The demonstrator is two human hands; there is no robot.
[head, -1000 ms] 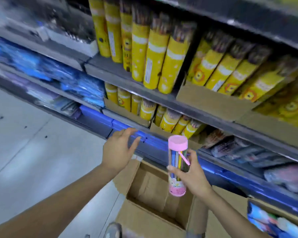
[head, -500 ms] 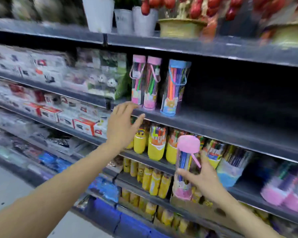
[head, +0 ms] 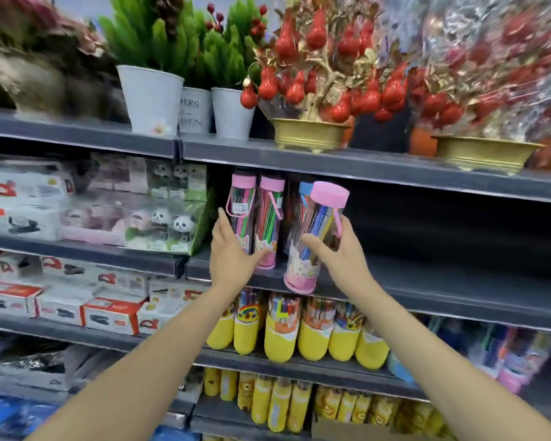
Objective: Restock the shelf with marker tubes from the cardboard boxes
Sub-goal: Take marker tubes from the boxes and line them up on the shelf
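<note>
At the far left of the dark shelf (head: pixel 427 275), boxed goods with panda figures (head: pixel 169 224) fill the space up to a green carton edge. Just right of them the left hand (head: pixel 233 259) reaches in with fingers straight, its palm and thumb laid against the lower part of two pink-capped marker tubes (head: pixel 255 224) that stand upright side by side on the shelf; it presses on them rather than closing around them. Next comes a blue-capped tube (head: pixel 303 198), mostly hidden, standing behind the tube that is being carried. That tube, the pink-lidded marker tube (head: pixel 312 237), is tilted with its cap leaning right and its pink base hanging just off the front lip of the shelf, not yet set down. The right hand (head: pixel 341 259) grasps it around the middle, thumb across the front and fingers wrapped behind, with the tube's pink strap beside the fingertips. To the right the shelf runs on dark. Above sit white flower pots (head: pixel 150 100) and gold bowls of red ornaments (head: pixel 309 135); below stands a row of yellow-based tubes (head: pixel 312 338).
</note>
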